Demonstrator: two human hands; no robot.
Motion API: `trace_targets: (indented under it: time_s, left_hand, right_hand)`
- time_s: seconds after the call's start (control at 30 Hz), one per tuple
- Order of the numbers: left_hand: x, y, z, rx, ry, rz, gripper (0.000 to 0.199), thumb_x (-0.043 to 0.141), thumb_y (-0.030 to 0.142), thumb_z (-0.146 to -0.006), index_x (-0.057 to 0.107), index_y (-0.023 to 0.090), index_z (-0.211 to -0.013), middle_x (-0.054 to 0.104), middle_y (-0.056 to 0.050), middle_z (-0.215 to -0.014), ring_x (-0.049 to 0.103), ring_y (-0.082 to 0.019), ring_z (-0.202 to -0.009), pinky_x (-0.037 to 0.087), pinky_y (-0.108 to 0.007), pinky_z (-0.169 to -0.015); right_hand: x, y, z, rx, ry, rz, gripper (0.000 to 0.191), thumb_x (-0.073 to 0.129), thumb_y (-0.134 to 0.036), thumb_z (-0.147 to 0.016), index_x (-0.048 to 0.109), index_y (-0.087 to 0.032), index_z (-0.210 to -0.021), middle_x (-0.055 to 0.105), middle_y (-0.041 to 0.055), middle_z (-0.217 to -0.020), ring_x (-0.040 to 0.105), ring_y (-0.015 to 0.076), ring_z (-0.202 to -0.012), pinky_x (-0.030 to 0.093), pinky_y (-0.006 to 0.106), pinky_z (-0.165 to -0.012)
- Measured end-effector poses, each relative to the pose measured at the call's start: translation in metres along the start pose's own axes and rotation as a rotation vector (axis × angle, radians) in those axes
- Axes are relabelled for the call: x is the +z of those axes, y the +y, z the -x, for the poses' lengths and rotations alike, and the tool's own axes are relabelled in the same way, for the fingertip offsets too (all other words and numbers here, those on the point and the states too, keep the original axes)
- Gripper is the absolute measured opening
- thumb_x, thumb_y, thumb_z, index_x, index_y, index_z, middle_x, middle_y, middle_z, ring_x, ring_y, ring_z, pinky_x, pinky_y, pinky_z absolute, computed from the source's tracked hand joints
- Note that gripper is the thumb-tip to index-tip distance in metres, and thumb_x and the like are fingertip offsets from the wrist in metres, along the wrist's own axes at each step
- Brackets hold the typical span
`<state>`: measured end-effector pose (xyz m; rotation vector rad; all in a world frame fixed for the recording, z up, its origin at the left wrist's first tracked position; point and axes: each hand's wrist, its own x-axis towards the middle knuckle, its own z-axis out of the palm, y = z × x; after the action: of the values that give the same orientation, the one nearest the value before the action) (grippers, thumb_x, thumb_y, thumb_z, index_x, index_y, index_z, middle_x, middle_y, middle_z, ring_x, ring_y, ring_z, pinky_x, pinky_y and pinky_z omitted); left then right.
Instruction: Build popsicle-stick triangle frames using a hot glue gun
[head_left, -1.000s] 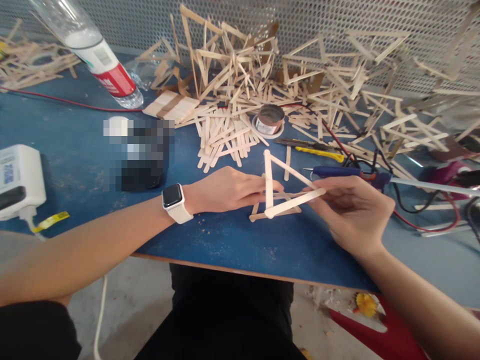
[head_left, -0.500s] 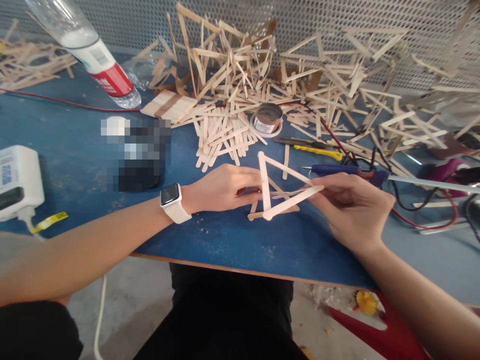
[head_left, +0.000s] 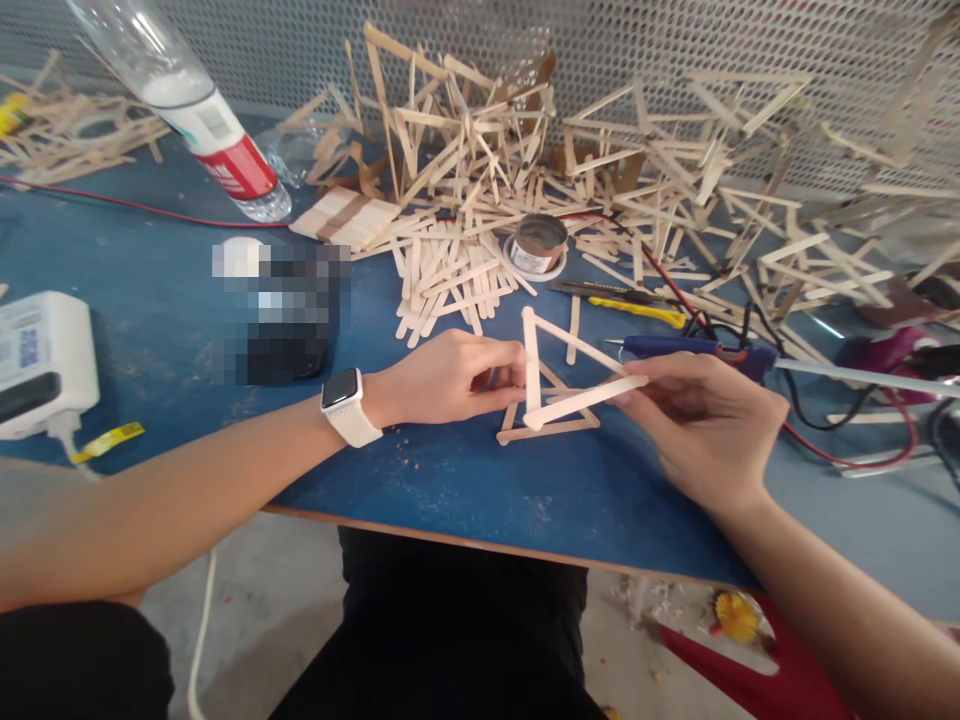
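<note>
A triangle of popsicle sticks (head_left: pixel 578 403) is raised over the blue table, pinched at its right corner by my right hand (head_left: pixel 701 425). Its left side meets the fingertips of my left hand (head_left: pixel 457 378), which are closed on that edge. My left wrist wears a white watch (head_left: pixel 351 407). Beneath the raised piece lies a second stick triangle (head_left: pixel 551 431) on the table, partly covered by the first. Whether the two triangles touch is hard to see.
Loose popsicle sticks (head_left: pixel 450 270) and stick frames pile up toward the mesh wall. A small tin (head_left: pixel 538 243), a yellow cutter (head_left: pixel 637 308) and a blue soldering iron (head_left: pixel 667 345) lie near my right hand. On the left are a plastic bottle (head_left: pixel 232 160) and a white charger (head_left: pixel 49 360).
The raised triangle has tilted slightly, its lower corner a little higher, so more of the triangle beneath shows. Both hands keep their hold. The view has shifted slightly.
</note>
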<state>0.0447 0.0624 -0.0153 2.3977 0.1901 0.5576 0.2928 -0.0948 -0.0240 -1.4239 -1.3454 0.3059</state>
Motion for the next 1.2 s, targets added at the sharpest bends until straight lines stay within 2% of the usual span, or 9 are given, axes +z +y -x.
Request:
trace_targets:
  time_s: [0.13,0.23,0.3,0.47,0.7,0.8,0.9,1.0,1.2]
  left_hand:
    - [-0.001,0.0,-0.002,-0.109,0.011,0.109,0.028,0.073,0.038,-0.106,0.074,0.016,-0.122,0.07,0.003,-0.075,0.058,-0.009,-0.057,0.043,-0.021,-0.058]
    - [0.0,-0.002,-0.002,-0.08,-0.057,0.156,0.042,0.07,0.035,-0.108,0.067,0.02,-0.147,0.077,0.0,-0.086,0.06,-0.009,-0.06,0.046,-0.022,-0.06]
    - [0.001,-0.001,-0.003,-0.032,-0.101,0.164,0.042,0.063,0.027,-0.11,0.065,0.023,-0.152,0.081,-0.003,-0.097,0.067,-0.011,-0.069,0.049,-0.023,-0.066]
    - [0.008,0.008,-0.007,0.007,-0.094,0.269,0.032,0.061,0.025,-0.112,0.075,0.022,-0.141,0.082,-0.009,-0.123,0.073,-0.014,-0.085,0.055,-0.026,-0.076]
    - [0.014,0.011,-0.009,-0.124,-0.03,0.498,0.037,0.077,0.034,-0.104,0.077,0.021,-0.139,0.084,-0.008,-0.117,0.064,-0.01,-0.071,0.05,-0.022,-0.062]
    - [0.016,0.01,-0.01,-0.143,-0.045,0.601,0.026,0.079,0.03,-0.102,0.083,0.019,-0.125,0.084,-0.008,-0.112,0.073,-0.013,-0.084,0.057,-0.024,-0.073]
    - [0.016,0.009,-0.009,-0.135,-0.013,0.589,0.016,0.081,0.029,-0.1,0.086,0.018,-0.11,0.081,-0.008,-0.105,0.076,-0.016,-0.093,0.06,-0.026,-0.081]
    - [0.014,0.006,-0.007,-0.124,-0.006,0.542,0.018,0.081,0.033,-0.101,0.087,0.019,-0.111,0.079,-0.009,-0.103,0.073,-0.014,-0.085,0.057,-0.025,-0.073]
    - [0.01,0.005,-0.004,-0.118,-0.054,0.492,0.019,0.076,0.034,-0.104,0.085,0.018,-0.111,0.079,-0.009,-0.107,0.07,-0.012,-0.08,0.053,-0.023,-0.068]
  right_hand:
    - [0.0,-0.004,-0.001,0.027,-0.017,-0.005,0.017,0.092,-0.031,-0.088,0.083,-0.031,-0.102,0.084,0.0004,-0.086,0.082,0.0201,-0.07,0.069,0.028,-0.058]
    - [0.0,-0.006,-0.002,0.027,-0.012,-0.006,0.015,0.092,-0.031,-0.088,0.083,-0.031,-0.1,0.084,-0.0002,-0.084,0.081,0.019,-0.068,0.067,0.026,-0.055]
    - [0.0,-0.007,-0.002,0.02,-0.007,0.003,0.017,0.094,-0.032,-0.086,0.082,-0.03,-0.099,0.084,-0.0003,-0.084,0.081,0.0186,-0.067,0.065,0.025,-0.053]
    - [0.0,-0.005,0.0,0.03,-0.002,0.005,0.018,0.094,-0.032,-0.086,0.083,-0.029,-0.1,0.084,0.0021,-0.085,0.081,0.0207,-0.067,0.064,0.027,-0.05]
    - [0.001,-0.005,0.002,0.038,0.012,0.024,0.017,0.093,-0.032,-0.086,0.084,-0.035,-0.1,0.084,0.0037,-0.087,0.081,0.0277,-0.067,0.065,0.038,-0.048]
    - [0.001,-0.007,0.002,0.042,0.014,0.026,0.018,0.092,-0.032,-0.087,0.084,-0.037,-0.101,0.083,0.0035,-0.088,0.081,0.0292,-0.07,0.066,0.041,-0.051]
    - [0.002,-0.008,0.001,0.035,-0.001,0.02,0.018,0.092,-0.029,-0.087,0.085,-0.036,-0.101,0.083,0.0033,-0.088,0.08,0.0285,-0.07,0.066,0.041,-0.053]
    - [0.002,-0.007,0.001,0.057,-0.003,0.012,0.017,0.092,-0.031,-0.087,0.084,-0.035,-0.101,0.084,0.0029,-0.088,0.08,0.0277,-0.069,0.065,0.04,-0.051]
    - [0.002,0.0,0.003,0.164,-0.046,-0.127,0.019,0.094,-0.038,-0.087,0.083,-0.035,-0.103,0.086,0.0017,-0.096,0.085,0.0294,-0.085,0.073,0.044,-0.071]
